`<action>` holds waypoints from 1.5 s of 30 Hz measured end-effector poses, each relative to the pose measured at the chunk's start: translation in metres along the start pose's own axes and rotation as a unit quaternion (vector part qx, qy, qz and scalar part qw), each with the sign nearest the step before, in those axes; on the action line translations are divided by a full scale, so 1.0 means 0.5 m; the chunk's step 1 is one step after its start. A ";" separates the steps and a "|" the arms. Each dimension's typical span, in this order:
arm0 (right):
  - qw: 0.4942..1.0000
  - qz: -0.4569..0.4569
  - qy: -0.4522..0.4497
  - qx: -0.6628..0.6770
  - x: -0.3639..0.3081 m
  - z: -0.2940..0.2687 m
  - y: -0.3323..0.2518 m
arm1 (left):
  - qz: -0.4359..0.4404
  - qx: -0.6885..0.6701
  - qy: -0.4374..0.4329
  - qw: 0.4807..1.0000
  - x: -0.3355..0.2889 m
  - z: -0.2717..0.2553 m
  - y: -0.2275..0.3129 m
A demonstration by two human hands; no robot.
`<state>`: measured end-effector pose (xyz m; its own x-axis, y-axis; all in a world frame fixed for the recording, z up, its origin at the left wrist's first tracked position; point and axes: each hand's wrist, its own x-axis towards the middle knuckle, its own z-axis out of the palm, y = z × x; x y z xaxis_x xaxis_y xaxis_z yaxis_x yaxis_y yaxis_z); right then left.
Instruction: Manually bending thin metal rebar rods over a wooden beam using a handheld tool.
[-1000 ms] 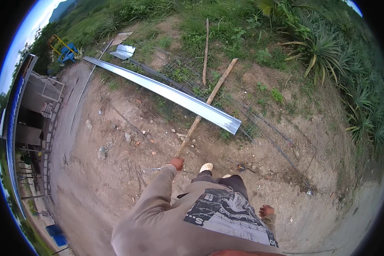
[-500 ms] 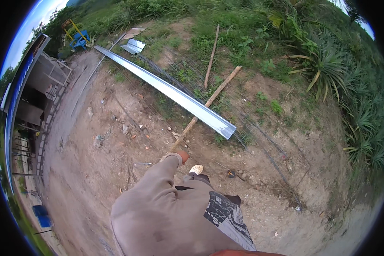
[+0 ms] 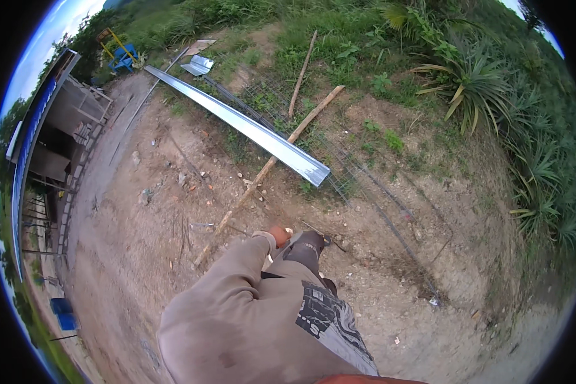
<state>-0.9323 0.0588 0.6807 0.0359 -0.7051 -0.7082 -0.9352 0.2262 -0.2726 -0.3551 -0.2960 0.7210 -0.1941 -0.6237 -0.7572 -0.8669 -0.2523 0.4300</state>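
My left hand hangs in front of my body, low over the dirt, in a long beige sleeve. Its fingers are too small and partly turned away to read, and a pale spot beside them may be my cream clog. Nearest to it is a rough wooden pole on the ground, apart from the hand. Across that pole lies a long, shiny metal channel, running from near the middle to the far left. My bent leg shows right of the hand. The right hand is out of the picture.
A second wooden stick and wire mesh lie beyond the channel. Thin bars stretch toward the right. Spiky plants border the right side. At left stands a block building; a blue container sits lower left.
The pole, channel and ground have shifted left and up in view as I moved. My leg has come forward beside my left hand, and more of the pole's near end shows.
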 end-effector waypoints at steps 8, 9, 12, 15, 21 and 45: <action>0.724 0.341 0.101 0.590 0.127 -0.321 -0.019 | -0.061 0.092 -0.104 0.988 -0.018 0.104 -0.001; 0.734 0.342 0.084 0.581 0.154 -0.357 -0.025 | -0.092 0.110 -0.137 0.980 -0.003 0.114 0.004; 0.767 0.339 0.043 0.543 0.242 -0.439 -0.030 | 0.037 0.237 -0.124 0.963 0.084 0.131 0.042; 0.787 0.319 0.021 0.528 0.320 -0.507 -0.019 | 0.117 0.226 -0.132 0.958 0.208 0.122 0.118; 0.782 0.367 -0.046 0.502 0.431 -0.667 0.027 | -0.193 -0.371 -0.124 0.900 0.459 0.010 0.504; 0.912 0.303 0.157 0.228 1.287 -0.637 0.726 | 0.008 0.144 -0.017 0.989 0.604 0.379 0.981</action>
<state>-1.3610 -0.5268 0.3336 -0.6079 -0.5000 -0.6168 -0.5036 0.8434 -0.1874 -0.9257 -0.4679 0.6102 -0.2194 -0.5998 -0.7695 -0.9575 -0.0192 0.2879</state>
